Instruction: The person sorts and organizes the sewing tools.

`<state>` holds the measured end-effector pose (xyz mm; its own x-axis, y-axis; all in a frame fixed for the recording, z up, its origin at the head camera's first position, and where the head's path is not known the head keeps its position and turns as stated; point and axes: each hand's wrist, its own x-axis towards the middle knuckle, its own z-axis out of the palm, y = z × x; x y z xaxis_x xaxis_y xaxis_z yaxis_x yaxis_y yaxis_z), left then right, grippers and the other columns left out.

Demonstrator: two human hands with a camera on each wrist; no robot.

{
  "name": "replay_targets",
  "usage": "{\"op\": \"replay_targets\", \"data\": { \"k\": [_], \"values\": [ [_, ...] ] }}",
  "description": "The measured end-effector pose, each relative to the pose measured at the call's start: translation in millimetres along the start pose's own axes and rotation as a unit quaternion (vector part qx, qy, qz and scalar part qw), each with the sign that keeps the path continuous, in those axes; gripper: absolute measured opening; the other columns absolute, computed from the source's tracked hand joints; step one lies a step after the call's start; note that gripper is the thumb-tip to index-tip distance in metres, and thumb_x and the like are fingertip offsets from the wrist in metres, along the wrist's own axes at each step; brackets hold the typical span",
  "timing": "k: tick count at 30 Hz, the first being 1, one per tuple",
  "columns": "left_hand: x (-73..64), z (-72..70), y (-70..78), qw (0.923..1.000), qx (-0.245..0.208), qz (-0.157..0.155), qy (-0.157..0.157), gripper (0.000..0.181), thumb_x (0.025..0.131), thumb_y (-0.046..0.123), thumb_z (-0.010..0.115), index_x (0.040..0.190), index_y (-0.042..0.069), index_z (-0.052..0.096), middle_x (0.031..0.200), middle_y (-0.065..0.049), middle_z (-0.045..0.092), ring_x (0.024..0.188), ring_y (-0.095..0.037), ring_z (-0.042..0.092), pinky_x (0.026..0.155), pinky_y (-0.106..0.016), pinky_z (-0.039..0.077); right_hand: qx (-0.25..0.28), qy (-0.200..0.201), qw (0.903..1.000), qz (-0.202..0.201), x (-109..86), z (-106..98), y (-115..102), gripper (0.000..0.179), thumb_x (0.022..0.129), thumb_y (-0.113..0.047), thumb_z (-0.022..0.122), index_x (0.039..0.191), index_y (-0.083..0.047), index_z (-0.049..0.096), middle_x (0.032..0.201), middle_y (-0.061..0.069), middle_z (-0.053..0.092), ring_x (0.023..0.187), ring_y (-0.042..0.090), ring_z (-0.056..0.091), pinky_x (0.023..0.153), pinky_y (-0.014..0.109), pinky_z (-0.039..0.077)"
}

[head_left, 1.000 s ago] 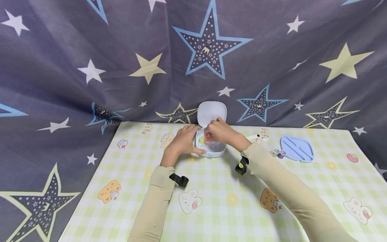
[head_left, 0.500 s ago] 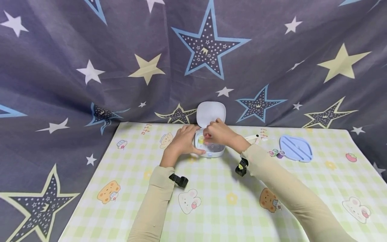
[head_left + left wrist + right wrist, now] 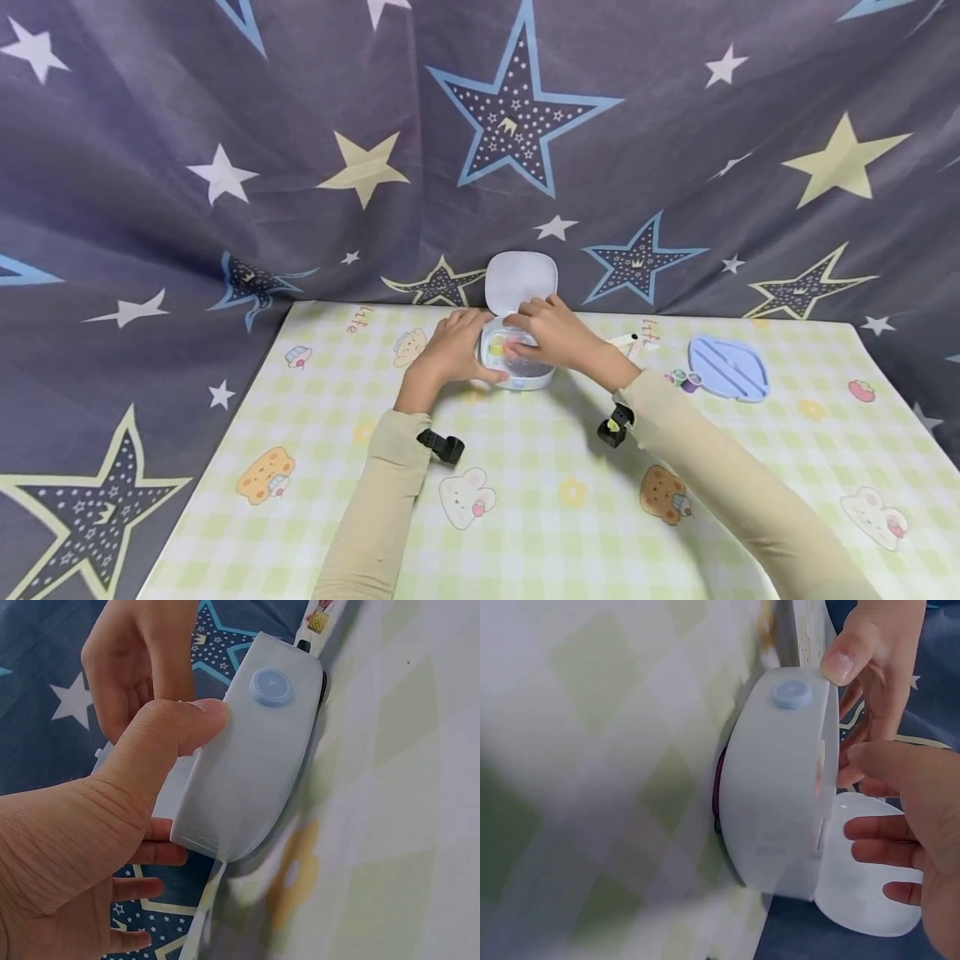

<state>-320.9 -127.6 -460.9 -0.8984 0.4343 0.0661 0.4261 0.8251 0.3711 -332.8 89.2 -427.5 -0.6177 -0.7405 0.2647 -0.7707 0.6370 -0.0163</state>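
White box is being gripped at its side by the left hand, thumb being pressed near the front edge. Right hand, released, is being held over the opening, thumb and fingers parted. Near that thumb, a pink piece and a yellow piece are being contained in the box. Behind the fingers, the raised lid is being exposed. Farther right of them, a blue tray is being flanked by small round pieces.

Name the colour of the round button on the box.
Light blue; the button shows best in the left wrist view.
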Motion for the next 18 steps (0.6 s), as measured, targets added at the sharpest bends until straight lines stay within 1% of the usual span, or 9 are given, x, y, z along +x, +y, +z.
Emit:
{"op": "replay_targets", "data": {
  "k": [3, 6, 8, 11, 15, 18],
  "values": [
    [-0.1, 0.5, -0.9, 1.0000, -0.004, 0.002, 0.003, 0.104, 0.070, 0.057, 0.088, 0.151, 0.010, 0.044, 0.152, -0.010, 0.048, 0.144, -0.034, 0.039, 0.120, -0.053, 0.033, 0.001, 0.026, 0.9997, 0.003, -12.1, -5.3, 3.9, 0.040, 0.094, -0.034, 0.072, 0.126, -0.011, 0.069, 0.111, 0.010, 0.066, 0.101, 0.029, 0.059, 0.087, 0.046, 0.044],
    [1.9, 2.7, -1.4, 0.9999, -0.012, 0.005, 0.005, 0.102, 0.069, 0.056, 0.088, 0.149, 0.010, 0.045, 0.151, -0.010, 0.049, 0.142, -0.034, 0.041, 0.118, -0.053, 0.034, 0.007, 0.043, 0.9988, 0.020, -27.1, -14.1, 12.3, 0.042, 0.094, -0.034, 0.071, 0.129, -0.011, 0.066, 0.116, 0.012, 0.063, 0.104, 0.030, 0.055, 0.089, 0.047, 0.043],
    [2.4, 3.0, -2.6, 0.9998, -0.017, 0.005, 0.007, 0.102, 0.069, 0.055, 0.089, 0.149, 0.009, 0.046, 0.150, -0.010, 0.050, 0.141, -0.034, 0.041, 0.118, -0.054, 0.034, 0.011, 0.057, 0.9975, 0.041, -36.8, -21.6, 18.1, 0.044, 0.094, -0.034, 0.071, 0.130, -0.010, 0.065, 0.117, 0.014, 0.062, 0.106, 0.031, 0.053, 0.090, 0.048, 0.042],
    [2.8, 1.8, -3.3, 0.9997, -0.023, 0.004, 0.010, 0.103, 0.067, 0.054, 0.090, 0.149, 0.008, 0.046, 0.150, -0.011, 0.050, 0.140, -0.034, 0.041, 0.118, -0.054, 0.034, 0.011, 0.075, 0.9938, 0.081, -51.9, -34.2, 26.0, 0.044, 0.094, -0.035, 0.071, 0.130, -0.009, 0.065, 0.115, 0.014, 0.060, 0.105, 0.032, 0.051, 0.090, 0.050, 0.041],
    [3.4, 2.3, -2.5, 0.9996, -0.026, 0.007, 0.011, 0.102, 0.067, 0.053, 0.090, 0.148, 0.008, 0.046, 0.150, -0.011, 0.050, 0.140, -0.035, 0.041, 0.118, -0.055, 0.033, -0.002, 0.095, 0.9873, 0.127, -74.4, -47.0, 34.8, 0.042, 0.095, -0.035, 0.070, 0.128, -0.009, 0.064, 0.107, 0.013, 0.056, 0.097, 0.032, 0.045, 0.086, 0.051, 0.037],
    [2.8, 3.2, -2.3, 0.9993, -0.028, 0.015, 0.019, 0.101, 0.067, 0.052, 0.090, 0.147, 0.007, 0.047, 0.148, -0.013, 0.051, 0.138, -0.036, 0.042, 0.117, -0.056, 0.035, -0.003, 0.105, 0.9828, 0.152, -89.2, -55.8, 39.6, 0.041, 0.094, -0.034, 0.070, 0.126, -0.008, 0.063, 0.106, 0.014, 0.054, 0.096, 0.033, 0.043, 0.086, 0.052, 0.035]
  ]
}}
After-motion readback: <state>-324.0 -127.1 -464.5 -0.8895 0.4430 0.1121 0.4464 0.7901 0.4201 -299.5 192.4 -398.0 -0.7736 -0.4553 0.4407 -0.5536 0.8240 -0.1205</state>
